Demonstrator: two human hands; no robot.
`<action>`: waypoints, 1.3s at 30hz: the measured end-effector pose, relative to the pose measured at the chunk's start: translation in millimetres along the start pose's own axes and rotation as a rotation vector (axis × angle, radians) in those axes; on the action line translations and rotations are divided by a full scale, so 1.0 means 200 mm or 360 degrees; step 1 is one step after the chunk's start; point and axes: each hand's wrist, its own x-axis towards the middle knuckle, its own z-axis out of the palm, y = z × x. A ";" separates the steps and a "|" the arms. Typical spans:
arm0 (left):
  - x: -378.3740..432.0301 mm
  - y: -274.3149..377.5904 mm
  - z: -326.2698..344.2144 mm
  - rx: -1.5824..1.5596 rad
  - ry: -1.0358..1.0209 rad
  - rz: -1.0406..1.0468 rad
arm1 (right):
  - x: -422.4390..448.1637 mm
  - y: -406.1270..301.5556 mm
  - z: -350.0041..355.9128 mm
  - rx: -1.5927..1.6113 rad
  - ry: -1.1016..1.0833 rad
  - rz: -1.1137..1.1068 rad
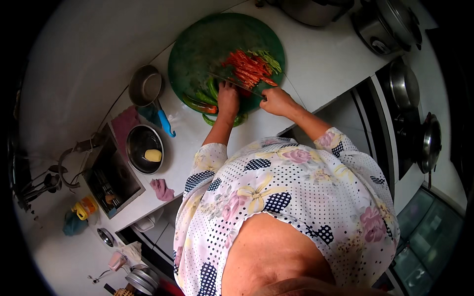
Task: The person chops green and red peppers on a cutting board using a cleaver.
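On a round green cutting board point(200, 40) my right hand point(277, 101) grips the handle of a knife point(237, 84). Its blade slants up and left past the fingertips of my left hand point(228, 99). Those fingers are curled down on the board against a red pepper piece point(244, 92), which is partly hidden by the hand and blade. Beyond the knife lies a heap of red pepper strips point(248, 68), with green pepper strips point(268, 61) at its right. Whole green peppers point(203, 98) lie left of my left hand, one of them partly orange-red point(200, 106).
Left of the board are a saucepan point(145, 86) with a blue handle and a metal bowl point(139, 138) holding a peeled yellow piece point(153, 155). Farther left is a sink point(129, 188). A pink cloth point(162, 189) lies near the counter edge. Pots point(403, 85) stand at the right.
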 end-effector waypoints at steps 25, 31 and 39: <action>0.00 0.08 -0.06 -0.0129 -0.0009 -0.0028 | 0.01 0.02 -0.11 0.0011 -0.0059 -0.0025; 0.01 0.09 -0.06 -0.0194 0.0008 -0.0078 | 0.03 -0.12 -0.24 -0.0126 -0.0550 0.0388; 0.02 0.09 -0.03 -0.0139 0.0147 -0.0003 | 0.10 0.02 0.04 -0.0067 0.0129 -0.0189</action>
